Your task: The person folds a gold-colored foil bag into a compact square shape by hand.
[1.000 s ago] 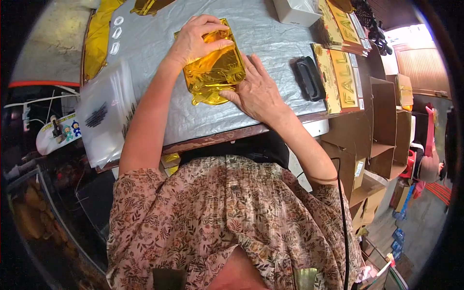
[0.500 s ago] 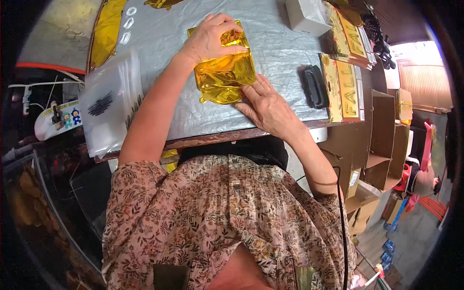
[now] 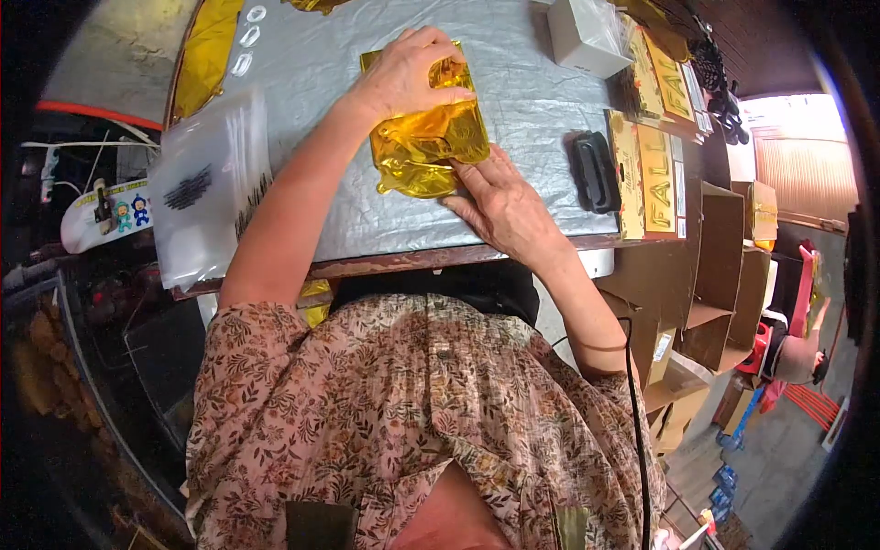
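Note:
A crinkled gold foil piece (image 3: 424, 145), folded into a flat bundle, lies on the silver-covered table (image 3: 513, 101). My left hand (image 3: 401, 79) rests over its far end with fingers curled on the foil, pressing it down. My right hand (image 3: 500, 203) lies flat at the near right corner, fingertips against the foil's edge.
A stack of clear plastic bags (image 3: 206, 192) sits at the table's left. A black handled tool (image 3: 593, 171) and printed gold cards (image 3: 644, 174) lie on the right, a white box (image 3: 587, 37) at the far right. More gold foil (image 3: 203, 55) hangs at the far left. Open cardboard boxes (image 3: 724, 266) stand beside the table.
My right hand slid off the foil's side toward its near right corner. The left hand stayed pressed on the far end, and the bundle looks slightly more compact.

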Demonstrator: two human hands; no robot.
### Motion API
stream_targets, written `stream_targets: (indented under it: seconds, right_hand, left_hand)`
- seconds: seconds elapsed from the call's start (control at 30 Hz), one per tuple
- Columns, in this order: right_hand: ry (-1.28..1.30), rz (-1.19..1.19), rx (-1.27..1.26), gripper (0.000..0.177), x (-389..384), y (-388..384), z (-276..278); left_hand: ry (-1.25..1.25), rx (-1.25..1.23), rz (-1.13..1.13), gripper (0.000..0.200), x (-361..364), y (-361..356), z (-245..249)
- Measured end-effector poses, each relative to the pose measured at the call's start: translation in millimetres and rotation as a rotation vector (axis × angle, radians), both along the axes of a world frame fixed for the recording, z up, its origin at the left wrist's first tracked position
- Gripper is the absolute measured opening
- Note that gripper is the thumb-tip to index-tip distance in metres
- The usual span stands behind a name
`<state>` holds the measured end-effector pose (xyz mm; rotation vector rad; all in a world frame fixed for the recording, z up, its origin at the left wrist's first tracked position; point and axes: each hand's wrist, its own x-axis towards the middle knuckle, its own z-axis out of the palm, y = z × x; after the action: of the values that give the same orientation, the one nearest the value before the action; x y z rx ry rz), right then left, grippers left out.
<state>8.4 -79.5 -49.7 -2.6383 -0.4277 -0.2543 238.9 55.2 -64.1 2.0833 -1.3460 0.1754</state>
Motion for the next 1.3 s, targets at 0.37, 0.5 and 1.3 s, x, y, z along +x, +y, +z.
stream_targets:
  seconds: [0.37,0.5,1.3]
  right_hand:
    - [-0.045,0.032,0.062,0.052,4.8,-6.1,-1.2]
    - [-0.062,0.041,0.090,0.048,1.4,-3.9,-0.8]
    - [-0.037,-0.187,0.290,0.015,111.2,-34.7,-1.0]
  left_hand:
    - [0.002,-0.029,0.029,0.046,-1.1,-5.0,-6.9]
    - [0.001,-0.017,0.040,0.048,-3.0,-4.8,-12.0]
    - [0.003,-0.100,0.060,0.061,-7.5,-0.9,-23.1]
